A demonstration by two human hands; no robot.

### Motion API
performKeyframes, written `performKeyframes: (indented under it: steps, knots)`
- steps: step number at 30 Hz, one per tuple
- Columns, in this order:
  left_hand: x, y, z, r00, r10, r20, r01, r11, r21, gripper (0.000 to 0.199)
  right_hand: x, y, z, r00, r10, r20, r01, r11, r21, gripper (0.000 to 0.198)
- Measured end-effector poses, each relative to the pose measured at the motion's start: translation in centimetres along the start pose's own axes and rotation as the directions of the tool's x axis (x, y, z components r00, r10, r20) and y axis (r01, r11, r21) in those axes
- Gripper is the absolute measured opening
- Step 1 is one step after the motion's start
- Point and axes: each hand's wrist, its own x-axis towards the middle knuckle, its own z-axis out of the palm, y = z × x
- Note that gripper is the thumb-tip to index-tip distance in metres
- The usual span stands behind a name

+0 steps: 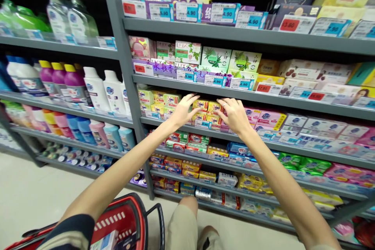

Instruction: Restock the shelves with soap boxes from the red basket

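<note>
Both hands reach into the middle shelf, on either side of several yellow OMO soap boxes stacked in two layers. My left hand is at their left, fingers stretched forward and thumb apart, beside green-and-yellow soap boxes. At the right end of the yellow stack, my right hand has its fingers extended over the top box and its thumb pointing left at the front. Whether the fingertips touch the boxes I cannot tell. Neither hand holds anything. A blue price tag is fixed below the stack.
A red shopping basket with boxes inside stands at lower left, its black handle sticking out beside my knee. Grey shelf edges run just above and below my hands. Pink soap boxes stand to the right, bottles to the left.
</note>
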Motion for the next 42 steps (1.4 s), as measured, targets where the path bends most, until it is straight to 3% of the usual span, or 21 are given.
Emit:
performKeyframes:
  steps: [3, 6, 22, 29, 42]
  knots:
    - [0.8, -0.4, 1.1, 0.997, -0.007, 0.076, 0.007, 1.0, 0.001, 0.049, 0.4, 0.0, 0.4, 0.993, 0.035, 0.113, -0.03, 0.999, -0.042, 0.044]
    - [1.0, -0.3, 1.6, 0.995, 0.005, 0.096, -0.009, 0.999, 0.035, 0.053, 0.3, -0.1, 0.7, 0.988, 0.063, 0.144, -0.054, 0.997, -0.061, 0.046]
    - [0.9, -0.7, 1.7, 0.991, 0.054, 0.119, -0.055, 0.998, 0.006, 0.057, -0.2, 0.4, 1.3, 0.992, 0.079, 0.102, -0.08, 0.997, 0.006, 0.046]
    - [1.1, -0.9, 1.3, 0.985, 0.089, 0.149, -0.091, 0.996, 0.005, 0.055, -0.7, 0.0, 1.5, 0.991, 0.046, 0.123, -0.042, 0.998, -0.038, 0.068]
    - [0.6, -1.4, 1.9, 0.986, 0.103, 0.13, -0.108, 0.994, 0.026, 0.061, -0.5, -0.4, 2.0, 0.988, 0.075, 0.134, -0.075, 0.997, -0.007, 0.062]
